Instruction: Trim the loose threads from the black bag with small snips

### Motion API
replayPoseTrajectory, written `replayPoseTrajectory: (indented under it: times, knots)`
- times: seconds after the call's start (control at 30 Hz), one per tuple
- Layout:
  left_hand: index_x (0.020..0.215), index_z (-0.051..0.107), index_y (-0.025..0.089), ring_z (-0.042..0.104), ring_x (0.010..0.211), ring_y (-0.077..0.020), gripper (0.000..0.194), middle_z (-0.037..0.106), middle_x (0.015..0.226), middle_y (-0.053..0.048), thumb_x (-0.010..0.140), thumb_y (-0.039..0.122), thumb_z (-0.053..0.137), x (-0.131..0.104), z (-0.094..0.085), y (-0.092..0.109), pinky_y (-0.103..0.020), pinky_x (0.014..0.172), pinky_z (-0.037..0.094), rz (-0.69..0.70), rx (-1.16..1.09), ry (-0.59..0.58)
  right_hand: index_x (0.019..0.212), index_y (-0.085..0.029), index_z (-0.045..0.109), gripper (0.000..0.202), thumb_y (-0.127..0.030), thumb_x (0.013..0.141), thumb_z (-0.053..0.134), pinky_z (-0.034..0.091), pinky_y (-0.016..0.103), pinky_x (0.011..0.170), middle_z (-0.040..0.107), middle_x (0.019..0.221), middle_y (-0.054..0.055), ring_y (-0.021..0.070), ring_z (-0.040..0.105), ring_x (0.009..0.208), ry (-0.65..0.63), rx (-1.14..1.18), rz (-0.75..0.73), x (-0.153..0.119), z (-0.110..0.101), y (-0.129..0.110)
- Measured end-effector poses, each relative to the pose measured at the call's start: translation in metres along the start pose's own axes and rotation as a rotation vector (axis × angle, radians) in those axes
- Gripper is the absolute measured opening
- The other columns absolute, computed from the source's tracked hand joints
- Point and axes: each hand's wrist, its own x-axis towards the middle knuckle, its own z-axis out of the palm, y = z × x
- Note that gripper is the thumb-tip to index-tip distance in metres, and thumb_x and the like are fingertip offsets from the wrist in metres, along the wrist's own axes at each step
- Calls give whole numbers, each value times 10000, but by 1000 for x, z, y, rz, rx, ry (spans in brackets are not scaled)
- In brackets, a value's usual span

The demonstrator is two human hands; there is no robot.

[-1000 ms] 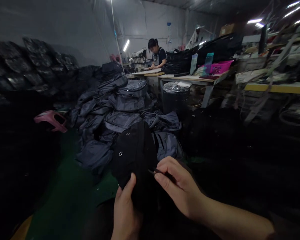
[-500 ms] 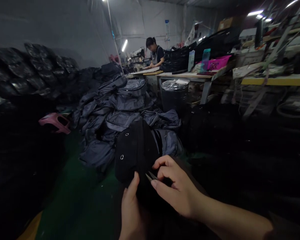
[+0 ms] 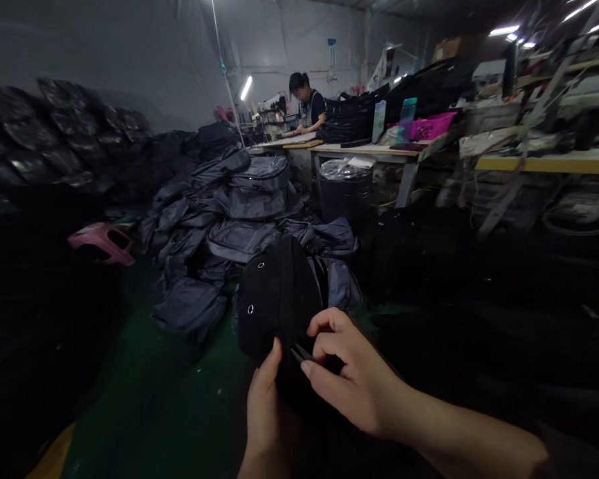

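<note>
A black fabric bag piece [image 3: 267, 293] with two metal eyelets stands upright before me. My left hand [image 3: 267, 399] grips its near lower edge, thumb on top and the other fingers hidden behind or under the cloth. In my right hand [image 3: 347, 372] is a small pair of metal snips [image 3: 299, 354], its pointed blades slightly apart and directed at the black fabric close to my left thumb. The handles are mostly hidden by my curled fingers.
Dark grey bags [image 3: 244, 239] lie piled ahead on the green floor [image 3: 180, 399]. A pink stool [image 3: 102, 241] is at the left. Beyond the pile, a person [image 3: 308, 106] works at a table [image 3: 409, 154] with bottles and a pink basket [image 3: 432, 126]; a lined bin [image 3: 345, 189] stands beneath.
The background has shifted slightly left in view. The black bag piece has moved a little right and tilted slightly; both hands keep their holds.
</note>
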Motion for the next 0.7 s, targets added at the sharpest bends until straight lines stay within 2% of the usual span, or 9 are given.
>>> replayPoseTrajectory:
  times: [0.17, 0.3, 0.5, 0.7]
  knots:
    - [1100, 633, 115, 676, 805, -233, 425, 708, 851, -102, 772, 385, 637, 2, -3, -1, -350, 769, 547, -22, 10, -39, 646, -172, 471, 181, -178, 787, 584, 440, 243, 614, 451, 1055, 54, 161, 494, 890, 13, -33, -36, 0, 1, 1]
    - [1096, 636, 115, 677, 812, -238, 426, 710, 843, -100, 763, 381, 648, -1, -1, 1, -353, 770, 548, -29, 8, -36, 665, -172, 484, 174, -201, 806, 580, 414, 228, 542, 451, 1066, 57, 135, 499, 801, -28, -24, -43, 2, -1, 3]
    - [1070, 645, 115, 678, 834, -253, 423, 716, 863, -110, 740, 376, 674, -3, -3, 2, -367, 783, 545, -23, 32, 35, 682, -180, 500, 164, -210, 814, 592, 426, 234, 569, 479, 1020, 48, 132, 495, 791, -109, -94, -165, 7, -12, 5]
    - [1087, 644, 137, 676, 870, -258, 431, 710, 967, -110, 713, 345, 697, -2, 0, 4, -355, 770, 553, -81, -55, -4, 712, -176, 550, 122, -198, 815, 611, 459, 276, 730, 484, 1001, 46, 139, 507, 837, -178, -130, -253, 15, -18, 10]
